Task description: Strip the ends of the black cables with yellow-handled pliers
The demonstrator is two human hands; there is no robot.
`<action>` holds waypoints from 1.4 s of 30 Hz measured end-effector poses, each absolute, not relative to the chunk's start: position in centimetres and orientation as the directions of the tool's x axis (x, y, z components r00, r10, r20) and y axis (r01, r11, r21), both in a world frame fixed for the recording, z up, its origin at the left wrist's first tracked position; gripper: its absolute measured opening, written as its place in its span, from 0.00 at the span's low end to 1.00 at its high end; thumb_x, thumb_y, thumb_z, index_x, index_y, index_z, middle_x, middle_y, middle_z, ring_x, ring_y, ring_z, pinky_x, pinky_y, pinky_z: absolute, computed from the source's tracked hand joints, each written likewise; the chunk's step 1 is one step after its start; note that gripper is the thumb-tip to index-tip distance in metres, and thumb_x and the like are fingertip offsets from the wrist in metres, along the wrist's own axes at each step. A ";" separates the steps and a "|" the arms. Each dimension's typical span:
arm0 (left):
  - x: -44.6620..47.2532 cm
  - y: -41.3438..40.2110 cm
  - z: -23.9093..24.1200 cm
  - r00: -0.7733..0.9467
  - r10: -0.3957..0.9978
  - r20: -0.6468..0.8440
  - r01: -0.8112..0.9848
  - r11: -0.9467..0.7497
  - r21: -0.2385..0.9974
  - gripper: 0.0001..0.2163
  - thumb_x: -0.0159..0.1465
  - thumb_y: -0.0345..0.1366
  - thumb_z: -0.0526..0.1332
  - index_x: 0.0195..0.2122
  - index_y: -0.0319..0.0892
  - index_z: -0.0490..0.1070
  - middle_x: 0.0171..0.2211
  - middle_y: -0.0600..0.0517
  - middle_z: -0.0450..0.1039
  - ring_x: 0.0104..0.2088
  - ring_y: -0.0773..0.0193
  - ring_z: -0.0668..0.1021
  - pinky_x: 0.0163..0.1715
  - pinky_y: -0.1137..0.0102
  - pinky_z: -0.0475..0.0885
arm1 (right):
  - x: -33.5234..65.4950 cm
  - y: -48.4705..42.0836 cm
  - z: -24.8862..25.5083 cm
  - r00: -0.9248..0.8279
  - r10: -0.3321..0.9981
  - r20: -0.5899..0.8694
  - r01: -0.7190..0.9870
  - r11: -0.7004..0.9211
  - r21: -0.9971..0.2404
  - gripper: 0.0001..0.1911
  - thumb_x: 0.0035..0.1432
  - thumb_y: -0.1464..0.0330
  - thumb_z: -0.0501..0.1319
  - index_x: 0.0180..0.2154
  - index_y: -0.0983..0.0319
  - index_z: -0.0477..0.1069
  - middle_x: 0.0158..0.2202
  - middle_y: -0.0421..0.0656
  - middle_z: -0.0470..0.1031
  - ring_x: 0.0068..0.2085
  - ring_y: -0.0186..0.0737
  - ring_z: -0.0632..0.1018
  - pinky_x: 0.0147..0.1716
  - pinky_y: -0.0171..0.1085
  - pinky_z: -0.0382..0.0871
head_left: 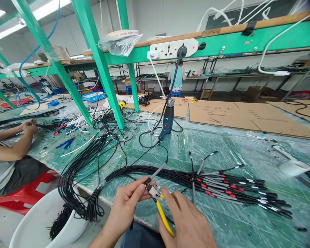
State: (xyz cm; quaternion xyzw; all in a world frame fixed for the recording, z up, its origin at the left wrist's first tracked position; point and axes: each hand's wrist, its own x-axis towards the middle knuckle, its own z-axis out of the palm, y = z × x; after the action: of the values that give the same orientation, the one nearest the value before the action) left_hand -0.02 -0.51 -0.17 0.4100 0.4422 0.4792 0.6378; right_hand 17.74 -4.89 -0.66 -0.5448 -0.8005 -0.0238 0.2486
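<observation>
My left hand (126, 203) pinches a thin black cable (155, 172) with a grey end between thumb and fingers. My right hand (188, 224) is closed on yellow-handled cutters (161, 213), whose jaws meet the cable right at my left fingertips. Just beyond lies a thick bundle of black cables (222, 186) with grey sleeves and red and white marks, spread across the green plastic-covered table (222, 144). The bundle's other end hangs over the table's front edge at the left.
A dark blue heat gun (167, 120) stands upright mid-table, plugged into a white power strip (170, 48). Cardboard sheets (235, 113) lie at the back. A co-worker's arms (15, 141) work over loose cables at left. A white bin (41, 224) stands below; green frame posts (103, 69) rise ahead.
</observation>
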 end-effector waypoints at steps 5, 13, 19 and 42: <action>0.3 -0.6 0.4 0.133 0.980 -0.146 -0.193 0.170 0.967 0.21 0.58 0.47 0.69 0.49 0.43 0.79 0.45 0.47 0.82 0.46 0.50 0.83 0.47 0.62 0.80 | 17.9 -4.7 -0.4 -0.292 0.832 0.472 0.892 0.415 -0.178 0.30 0.51 0.71 0.58 0.57 0.65 0.62 0.39 0.50 0.74 0.35 0.50 0.79 0.29 0.46 0.79; 0.3 -0.8 0.4 0.095 0.994 -0.046 0.003 0.046 0.999 0.22 0.60 0.49 0.66 0.52 0.44 0.77 0.46 0.49 0.82 0.46 0.53 0.83 0.46 0.66 0.81 | 18.4 -4.7 -1.5 -0.328 0.842 0.429 0.889 0.428 -0.161 0.31 0.55 0.72 0.56 0.62 0.66 0.56 0.41 0.50 0.73 0.37 0.49 0.78 0.32 0.45 0.78; 0.1 -0.7 0.1 0.111 0.994 0.013 0.145 -0.029 0.989 0.21 0.63 0.47 0.62 0.53 0.41 0.76 0.47 0.47 0.81 0.44 0.55 0.83 0.47 0.66 0.80 | 18.6 -4.7 -2.0 -0.328 0.884 0.334 0.866 0.423 -0.266 0.30 0.59 0.71 0.55 0.63 0.64 0.57 0.43 0.51 0.74 0.38 0.50 0.79 0.33 0.44 0.76; -2.2 0.0 1.8 0.436 0.862 -0.257 0.381 0.082 0.921 0.16 0.68 0.37 0.54 0.55 0.40 0.69 0.36 0.46 0.82 0.43 0.55 0.83 0.43 0.68 0.76 | 21.3 -2.1 -0.7 -0.574 0.808 0.137 0.786 0.590 -0.185 0.31 0.52 0.75 0.62 0.59 0.60 0.64 0.48 0.48 0.73 0.47 0.53 0.75 0.45 0.52 0.72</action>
State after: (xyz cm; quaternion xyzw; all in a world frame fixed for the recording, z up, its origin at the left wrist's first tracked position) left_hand -2.18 0.01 1.82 0.6417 0.4845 0.2174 0.5534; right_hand 21.29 -2.07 -0.69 -0.4499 -0.8855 0.0519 0.1036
